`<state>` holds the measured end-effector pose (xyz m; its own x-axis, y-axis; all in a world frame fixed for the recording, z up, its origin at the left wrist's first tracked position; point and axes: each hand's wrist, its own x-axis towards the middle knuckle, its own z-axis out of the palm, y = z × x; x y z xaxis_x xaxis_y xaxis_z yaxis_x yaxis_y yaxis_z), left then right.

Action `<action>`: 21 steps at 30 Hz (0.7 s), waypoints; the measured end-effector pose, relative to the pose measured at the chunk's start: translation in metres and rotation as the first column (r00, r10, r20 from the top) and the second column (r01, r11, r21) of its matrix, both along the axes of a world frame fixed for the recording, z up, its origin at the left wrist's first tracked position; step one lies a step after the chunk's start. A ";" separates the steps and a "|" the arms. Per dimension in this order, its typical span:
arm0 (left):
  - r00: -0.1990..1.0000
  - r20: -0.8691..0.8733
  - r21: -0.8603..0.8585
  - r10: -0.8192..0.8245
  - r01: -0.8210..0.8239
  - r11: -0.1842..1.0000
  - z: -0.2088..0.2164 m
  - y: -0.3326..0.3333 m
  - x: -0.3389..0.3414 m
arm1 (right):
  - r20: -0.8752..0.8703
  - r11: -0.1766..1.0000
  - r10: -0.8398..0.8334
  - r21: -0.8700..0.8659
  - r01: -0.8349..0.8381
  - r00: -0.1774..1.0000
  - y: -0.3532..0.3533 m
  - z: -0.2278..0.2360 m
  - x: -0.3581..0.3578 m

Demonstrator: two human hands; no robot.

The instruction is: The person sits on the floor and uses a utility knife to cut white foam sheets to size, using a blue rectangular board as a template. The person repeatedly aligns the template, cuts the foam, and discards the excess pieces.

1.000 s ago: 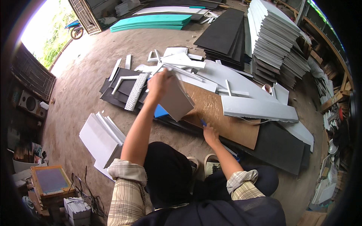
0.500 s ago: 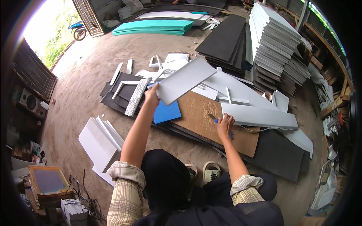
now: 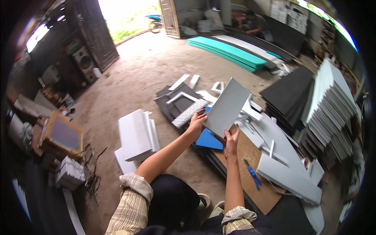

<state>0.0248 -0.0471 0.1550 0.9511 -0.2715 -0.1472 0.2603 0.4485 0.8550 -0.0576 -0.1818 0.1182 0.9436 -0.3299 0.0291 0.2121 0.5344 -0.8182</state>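
Panel (image 3: 229, 107) was up in front of both hands, tilted, far end away from the person. Left hand (image 3: 197, 123) grasped its left edge low down; right hand (image 3: 231, 143) grasped the near corner, fingers spread. Blue sheet (image 3: 209, 140) lay below, between the hands. Brown board (image 3: 247, 183) ran from under right hand toward the right; blue cutter (image 3: 252, 175) lay on it, right of that hand. White stack (image 3: 135, 135) sat left of left hand; textured strip (image 3: 190, 113) lay just beyond left hand.
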 end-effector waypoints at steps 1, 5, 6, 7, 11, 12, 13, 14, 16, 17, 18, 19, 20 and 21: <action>0.999 0.036 -0.008 0.020 -0.019 1.000 0.019 0.018 -0.015 | 0.007 0.999 0.034 -0.036 -0.034 0.999 0.012 0.005 0.007; 0.947 0.274 0.090 0.169 -0.200 0.976 0.058 0.121 -0.047 | 0.094 0.962 0.253 -0.129 -0.240 0.963 0.095 0.063 0.009; 0.934 0.308 0.175 0.181 -0.242 0.954 0.066 0.143 -0.061 | 0.129 0.945 0.306 -0.159 -0.284 0.943 0.111 0.070 0.007; 0.922 0.339 0.258 0.186 -0.281 0.924 0.079 0.163 -0.079 | 0.163 0.928 0.353 -0.189 -0.322 0.921 0.127 0.076 0.003; 0.890 0.383 0.290 0.248 -0.371 0.882 0.083 0.243 -0.151 | 0.186 0.796 0.582 -0.328 -0.509 0.791 0.196 0.086 -0.020; 0.862 0.417 0.284 0.289 -0.426 0.859 0.069 0.262 -0.166 | 0.173 0.748 0.645 -0.341 -0.569 0.744 0.212 0.081 -0.026; 0.827 0.456 0.276 0.329 -0.482 0.831 0.059 0.280 -0.181 | 0.232 0.731 0.656 -0.431 -0.528 0.718 0.230 0.075 -0.030; 0.809 0.442 0.248 0.389 -0.526 0.814 0.046 0.300 -0.197 | 0.182 0.668 0.716 -0.457 -0.587 0.674 0.248 0.073 -0.040; 0.749 0.402 0.210 0.527 -0.636 0.743 0.018 0.327 -0.227 | 0.056 0.526 0.810 -0.510 -0.680 0.584 0.282 0.063 -0.058; 0.700 0.388 0.150 0.600 -0.690 0.708 0.007 0.336 -0.238 | -0.015 0.451 0.841 -0.534 -0.716 0.541 0.297 0.058 -0.065; 0.663 0.361 0.109 0.656 -0.728 0.676 -0.008 0.347 -0.249 | -0.076 0.377 0.863 -0.560 -0.738 0.499 0.314 0.045 -0.065; 0.620 0.327 0.073 0.714 -0.769 0.635 -0.024 0.358 -0.261 | -0.099 0.304 0.891 -0.593 -0.745 0.443 0.332 0.033 -0.067; 0.600 0.271 0.081 0.752 -0.793 0.604 -0.040 0.363 -0.267 | -0.151 0.252 0.894 -0.610 -0.752 0.422 0.344 0.010 -0.064; 0.577 0.214 0.092 0.788 -0.815 0.571 -0.055 0.367 -0.273 | -0.202 0.198 0.894 -0.623 -0.757 0.400 0.356 -0.013 -0.059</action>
